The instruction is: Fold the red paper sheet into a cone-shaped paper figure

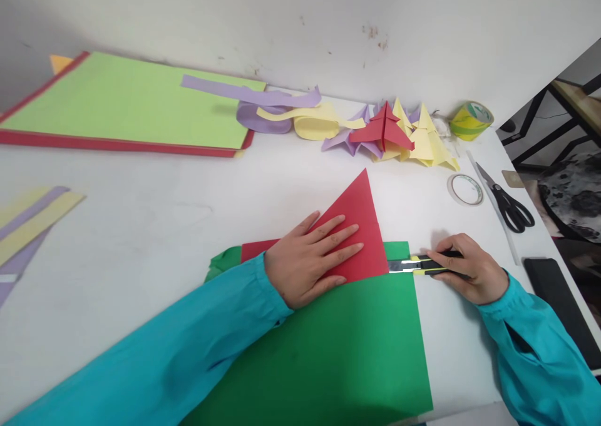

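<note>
My left hand (312, 257) lies flat with fingers spread on a folded sheet of red paper (364, 226), whose pointed corner rises toward the wall. Beneath it is a sheet of green paper (338, 344), crumpled at its upper left corner. My right hand (469, 266) grips a utility knife (425, 264) with black and yellow-green parts. Its blade is out and points left, over the green sheet, with the tip at the right edge of the red paper. Whether the blade has slipped under the red fold I cannot tell.
Green and red paper (154, 107) is stacked at the back left. Purple and yellow strips (42, 213) lie left. Along the wall are folded paper shapes (385, 129) and a tape roll (471, 121). Scissors (507, 204), another tape roll (466, 189) and a black flat object (561, 307) lie right.
</note>
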Available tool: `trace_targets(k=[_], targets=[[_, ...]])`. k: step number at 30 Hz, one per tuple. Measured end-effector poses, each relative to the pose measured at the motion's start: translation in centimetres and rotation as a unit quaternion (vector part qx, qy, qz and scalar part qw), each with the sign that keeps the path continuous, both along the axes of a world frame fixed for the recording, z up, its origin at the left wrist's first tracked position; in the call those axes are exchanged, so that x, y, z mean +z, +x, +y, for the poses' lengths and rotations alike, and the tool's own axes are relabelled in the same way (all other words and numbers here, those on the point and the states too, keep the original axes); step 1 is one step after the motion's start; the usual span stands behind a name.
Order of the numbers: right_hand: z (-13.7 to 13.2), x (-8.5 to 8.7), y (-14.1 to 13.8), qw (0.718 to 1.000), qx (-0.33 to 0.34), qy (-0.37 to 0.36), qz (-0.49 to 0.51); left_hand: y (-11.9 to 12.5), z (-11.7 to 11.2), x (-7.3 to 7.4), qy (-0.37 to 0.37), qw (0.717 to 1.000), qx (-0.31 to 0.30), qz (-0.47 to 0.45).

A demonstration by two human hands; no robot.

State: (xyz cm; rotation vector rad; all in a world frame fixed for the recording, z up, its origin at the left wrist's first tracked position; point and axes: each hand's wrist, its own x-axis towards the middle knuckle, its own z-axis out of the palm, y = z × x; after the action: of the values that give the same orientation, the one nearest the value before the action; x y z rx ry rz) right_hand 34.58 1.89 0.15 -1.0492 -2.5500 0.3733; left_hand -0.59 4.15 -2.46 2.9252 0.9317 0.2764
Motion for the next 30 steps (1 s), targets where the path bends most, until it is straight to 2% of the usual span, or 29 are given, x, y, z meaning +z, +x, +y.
trace_targets(k=[9,19,25,30], targets=[[0.0,0.4,0.3,1.0,0.0,-0.015,-0.014,0.0,0.0,0.1,0.003,1.0,-0.004,0.001],[-0.1,0.5,0.3,1.0,-0.001,-0.018,0.015,0.0,0.0,0.1,-0.007,1.0,-0.001,-0.005],[-0.2,0.4,-0.5,1.0,-0.024,-0.007,0.016,0.1,0.0,0.1,-0.016,1.0,0.0,-0.013],[-0.3,0.6,-0.9,1.0,-0.007,-0.009,0.022,0.1,0.0,0.2,-0.013,1.0,0.0,-0.012]])
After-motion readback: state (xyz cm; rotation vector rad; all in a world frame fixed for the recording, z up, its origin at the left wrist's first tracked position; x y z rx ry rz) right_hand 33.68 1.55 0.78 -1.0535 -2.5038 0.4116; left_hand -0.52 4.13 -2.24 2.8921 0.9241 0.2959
